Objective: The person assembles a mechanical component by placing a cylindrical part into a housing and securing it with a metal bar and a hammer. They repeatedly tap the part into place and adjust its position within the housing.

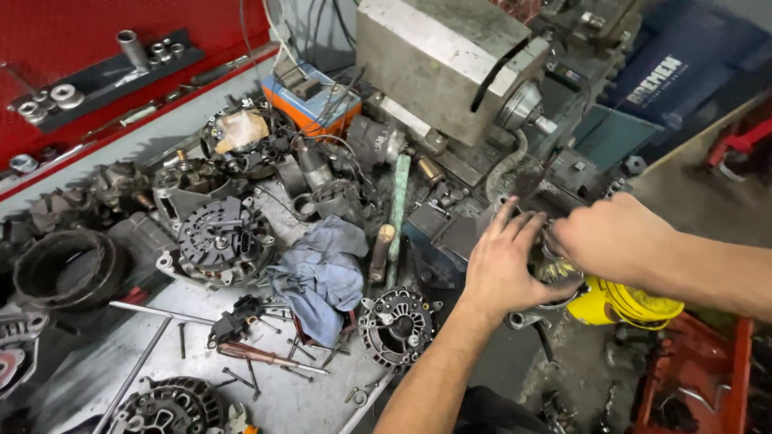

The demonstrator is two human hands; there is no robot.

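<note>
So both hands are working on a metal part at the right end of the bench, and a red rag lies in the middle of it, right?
Not quite: the rag is blue-grey, not red, as the head view shows. The rest holds: the left hand and right hand are both on the metal part at the bench's right end.

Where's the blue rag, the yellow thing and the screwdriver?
blue rag [322,277], head view, on the middle of the crumpled cloth.
yellow thing [631,304], head view, on its ribbed yellow body.
screwdriver [241,351], head view, on its dark reddish handle.
</note>
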